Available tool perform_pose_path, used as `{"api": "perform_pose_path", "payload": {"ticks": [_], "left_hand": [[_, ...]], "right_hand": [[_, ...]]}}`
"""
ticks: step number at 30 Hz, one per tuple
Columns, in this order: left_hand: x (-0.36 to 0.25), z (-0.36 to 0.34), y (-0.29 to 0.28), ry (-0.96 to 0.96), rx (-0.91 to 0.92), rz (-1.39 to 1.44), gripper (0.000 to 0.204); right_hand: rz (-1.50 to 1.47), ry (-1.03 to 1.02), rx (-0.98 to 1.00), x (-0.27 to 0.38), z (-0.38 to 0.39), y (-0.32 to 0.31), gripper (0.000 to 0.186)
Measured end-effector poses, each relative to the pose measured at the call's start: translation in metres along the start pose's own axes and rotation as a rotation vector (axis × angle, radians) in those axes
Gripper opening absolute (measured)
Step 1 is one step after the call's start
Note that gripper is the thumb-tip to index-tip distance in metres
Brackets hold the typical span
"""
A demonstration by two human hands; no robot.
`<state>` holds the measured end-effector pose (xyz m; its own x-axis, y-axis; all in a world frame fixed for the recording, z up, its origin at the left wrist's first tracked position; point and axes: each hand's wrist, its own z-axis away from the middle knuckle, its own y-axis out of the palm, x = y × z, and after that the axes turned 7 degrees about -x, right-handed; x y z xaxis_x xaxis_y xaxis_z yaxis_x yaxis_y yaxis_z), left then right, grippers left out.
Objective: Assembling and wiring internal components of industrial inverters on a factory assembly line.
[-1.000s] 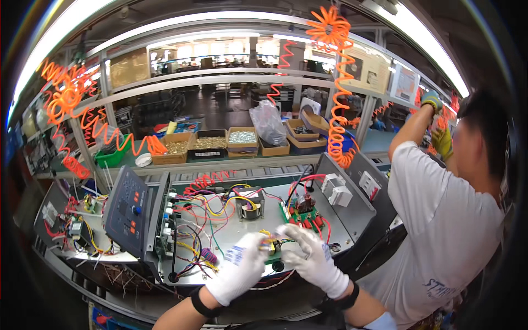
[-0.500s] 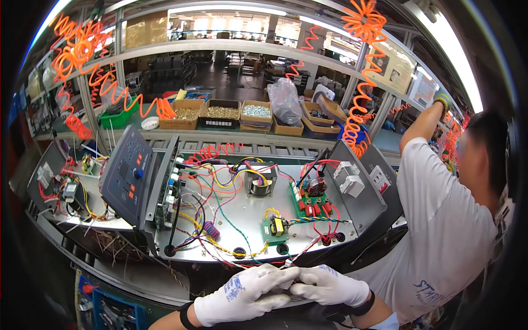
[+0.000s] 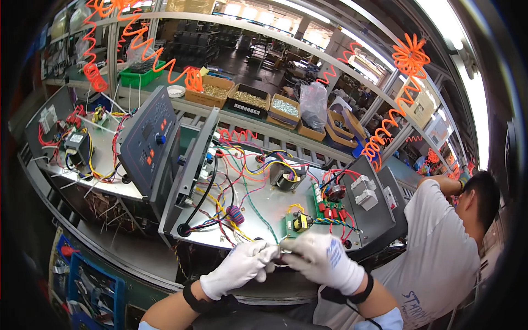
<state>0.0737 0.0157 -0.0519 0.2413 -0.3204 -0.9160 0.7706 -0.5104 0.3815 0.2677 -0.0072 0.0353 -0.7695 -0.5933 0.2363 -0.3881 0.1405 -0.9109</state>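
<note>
A person, seen from above, works with both hands in white gloves at the near edge of an open metal chassis point(image 3: 278, 203). The left hand point(image 3: 242, 268) has its fingers drawn narrowly together, pointing right. The right hand point(image 3: 324, 261) is blurred, its fingers bent toward the left hand. The fingertips nearly meet, and whether either hand grips a wire or small part cannot be told.

The chassis lies just beyond both hands. Nearest to them, just on the far side of the right hand, is a small green circuit board point(image 3: 289, 224) bearing a yellow-wrapped transformer point(image 3: 301, 222). To its right and farther back is a second green board with red cylindrical components point(image 3: 331, 212). A large dark transformer point(image 3: 286, 177) sits toward the far side. Beyond the left hand, a purple striped coil point(image 3: 235, 215) lies among loose coloured wires.

To the left, a dark control panel point(image 3: 146, 148) with a blue knob point(image 3: 160, 138) stands between this chassis and another open chassis point(image 3: 113, 184). At the far side, cardboard boxes point(image 3: 204, 99) and a black bin point(image 3: 234, 104) hold small metal parts on a bench point(image 3: 74, 78). An orange coiled hose point(image 3: 411, 55) hangs at far right. A co-worker in a pale shirt point(image 3: 440, 242) is at the right, one arm reaching away. A blue tray point(image 3: 74, 280) sits at near left.
</note>
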Motion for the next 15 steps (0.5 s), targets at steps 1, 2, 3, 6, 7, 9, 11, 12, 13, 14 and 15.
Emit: {"api": "perform_pose_path", "payload": {"ticks": [1,2,3,6,7,9,11,12,13,14,15], "left_hand": [[0.002,-0.002,0.004,0.093,-0.049,-0.035,0.029],[0.014,-0.008,0.0,0.164,-0.129,-0.105,0.03],[0.022,-0.017,-0.012,0.336,-0.218,-0.323,0.031],[0.008,-0.02,-0.015,0.253,-0.254,-0.27,0.032],[0.007,-0.02,-0.018,0.209,-0.222,-0.255,0.032],[0.005,-0.019,-0.019,0.207,-0.194,-0.341,0.031],[0.008,-0.019,-0.022,0.268,-0.189,-0.426,0.03],[0.01,-0.02,-0.023,0.333,-0.179,-0.514,0.03],[0.013,-0.022,-0.023,0.367,-0.197,-0.532,0.029],[0.012,-0.022,-0.024,0.363,-0.195,-0.533,0.029],[0.011,-0.022,-0.024,0.381,-0.198,-0.546,0.029]], "right_hand": [[0.045,0.002,-0.07,-0.013,-0.003,0.001,0.018],[0.164,0.081,-0.024,-0.019,-0.012,-0.005,0.016],[0.187,0.085,-0.008,-0.028,-0.019,-0.007,0.016],[0.306,0.112,0.103,-0.048,-0.025,-0.001,0.015],[0.378,0.118,0.2,-0.052,-0.027,0.001,0.015],[0.37,0.123,0.194,-0.054,-0.026,0.002,0.016],[0.36,0.145,0.205,-0.052,-0.027,0.002,0.017],[0.357,0.146,0.208,-0.052,-0.027,0.003,0.017],[0.357,0.137,0.198,-0.052,-0.026,0.004,0.017],[0.358,0.129,0.188,-0.052,-0.026,0.005,0.017],[0.355,0.134,0.189,-0.051,-0.027,0.005,0.017]]}}
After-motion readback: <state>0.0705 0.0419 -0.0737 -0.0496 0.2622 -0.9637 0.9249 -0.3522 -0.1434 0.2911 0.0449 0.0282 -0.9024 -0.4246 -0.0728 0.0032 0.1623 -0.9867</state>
